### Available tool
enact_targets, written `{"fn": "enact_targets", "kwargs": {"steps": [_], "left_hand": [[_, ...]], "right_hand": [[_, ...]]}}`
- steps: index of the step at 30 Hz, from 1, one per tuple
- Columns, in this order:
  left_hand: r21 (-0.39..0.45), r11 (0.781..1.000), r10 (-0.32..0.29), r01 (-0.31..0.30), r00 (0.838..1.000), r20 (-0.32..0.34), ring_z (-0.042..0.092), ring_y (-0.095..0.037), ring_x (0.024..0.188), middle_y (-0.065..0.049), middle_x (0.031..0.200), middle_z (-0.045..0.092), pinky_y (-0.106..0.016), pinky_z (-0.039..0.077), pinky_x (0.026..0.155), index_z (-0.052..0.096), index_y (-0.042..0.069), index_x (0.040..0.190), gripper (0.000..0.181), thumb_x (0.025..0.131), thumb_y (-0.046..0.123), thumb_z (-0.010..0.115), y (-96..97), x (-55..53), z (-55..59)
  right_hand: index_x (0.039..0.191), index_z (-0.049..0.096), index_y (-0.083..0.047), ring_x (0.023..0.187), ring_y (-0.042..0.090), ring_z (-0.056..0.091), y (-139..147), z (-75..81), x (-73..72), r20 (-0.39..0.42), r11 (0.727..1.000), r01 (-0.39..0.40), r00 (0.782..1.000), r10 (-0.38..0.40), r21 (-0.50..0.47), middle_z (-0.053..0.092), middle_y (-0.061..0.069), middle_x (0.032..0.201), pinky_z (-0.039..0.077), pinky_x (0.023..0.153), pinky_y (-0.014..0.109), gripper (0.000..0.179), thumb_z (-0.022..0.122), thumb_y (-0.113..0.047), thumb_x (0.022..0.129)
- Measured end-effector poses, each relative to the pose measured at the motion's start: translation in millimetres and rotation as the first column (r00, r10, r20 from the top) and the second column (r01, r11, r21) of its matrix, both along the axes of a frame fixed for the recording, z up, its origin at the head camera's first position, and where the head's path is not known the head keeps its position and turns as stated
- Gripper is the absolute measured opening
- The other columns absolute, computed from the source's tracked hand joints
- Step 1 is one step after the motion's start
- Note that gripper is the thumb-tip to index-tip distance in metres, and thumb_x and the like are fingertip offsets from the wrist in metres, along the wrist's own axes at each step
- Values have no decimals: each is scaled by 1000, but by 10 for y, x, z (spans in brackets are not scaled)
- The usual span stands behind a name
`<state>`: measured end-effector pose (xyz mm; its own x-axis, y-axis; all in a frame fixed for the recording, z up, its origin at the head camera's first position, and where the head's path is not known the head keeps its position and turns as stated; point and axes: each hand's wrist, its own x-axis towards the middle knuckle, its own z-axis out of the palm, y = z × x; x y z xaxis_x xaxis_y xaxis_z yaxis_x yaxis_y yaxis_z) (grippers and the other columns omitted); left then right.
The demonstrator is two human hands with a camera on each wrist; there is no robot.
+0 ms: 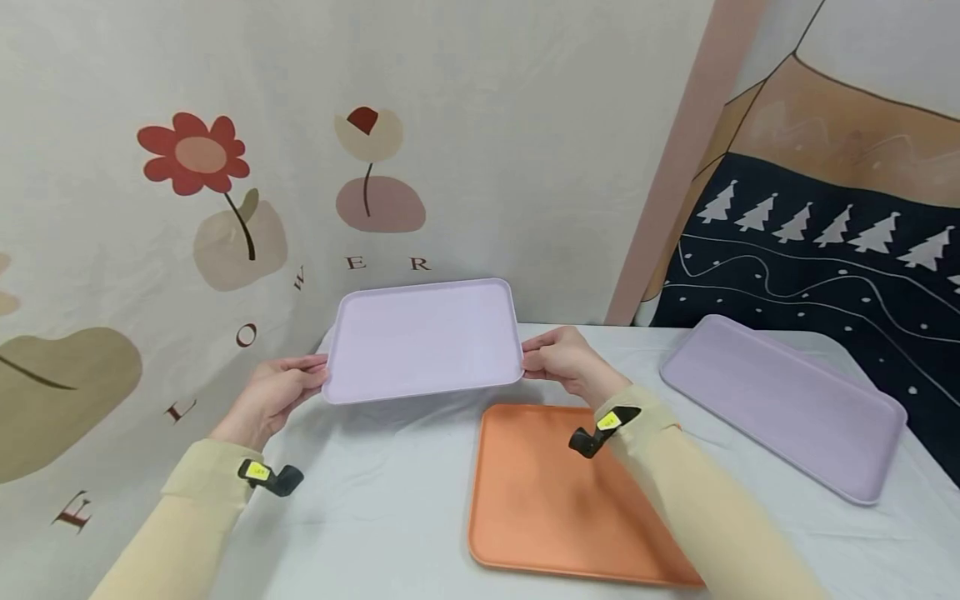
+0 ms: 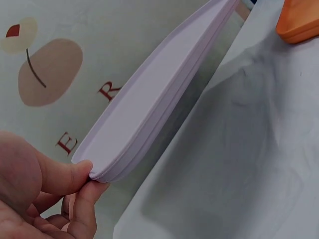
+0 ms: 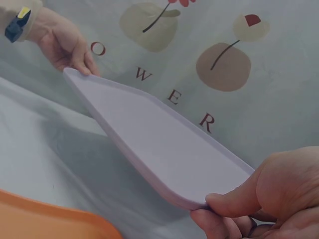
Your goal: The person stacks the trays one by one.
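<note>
A pale lilac rectangular tray with a low rim is held raised over the far side of the table, its shadow falling on the cloth below. My left hand pinches its left end between thumb and fingers. At the opposite end, my right hand grips the rim near the corner, thumb on top and fingers underneath. Seen from the left wrist, the side of the lilac tray shows layered edges. In the head view, an orange tray lies below my right forearm, which covers part of it.
Another lilac tray lies at an angle on the right of the table, with a second edge showing behind it. White cloth covers the table. A flower-printed curtain hangs behind, and a dark tree-patterned cloth stands at the right.
</note>
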<state>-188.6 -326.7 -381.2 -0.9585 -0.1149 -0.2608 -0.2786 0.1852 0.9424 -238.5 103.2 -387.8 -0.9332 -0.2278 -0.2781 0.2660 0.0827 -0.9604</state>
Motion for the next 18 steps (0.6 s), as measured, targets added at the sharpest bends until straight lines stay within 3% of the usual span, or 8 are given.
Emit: {"fn": "enact_targets", "kwargs": {"steps": [8,18], "left_hand": [[9,999,-43,43,999,-18,69,0,91,6,99,71,-20,60,84,44,-16,151,56,101,-2,68,223,48,82],[15,995,-95,96,995,-32,70,-3,95,3,104,72,-23,60,88,48,-15,149,53,101,-2,68,483,116,189]], "right_hand": [[128,65,16,94,27,75,303,83,146,-26,999,-17,1000,18,30,73,24,111,64,87,39,35,71,10,94],[130,62,19,89,22,74,634,161,300,-53,998,-5,999,8,56,74,20,102,64,84,37,38,71,10,94]]}}
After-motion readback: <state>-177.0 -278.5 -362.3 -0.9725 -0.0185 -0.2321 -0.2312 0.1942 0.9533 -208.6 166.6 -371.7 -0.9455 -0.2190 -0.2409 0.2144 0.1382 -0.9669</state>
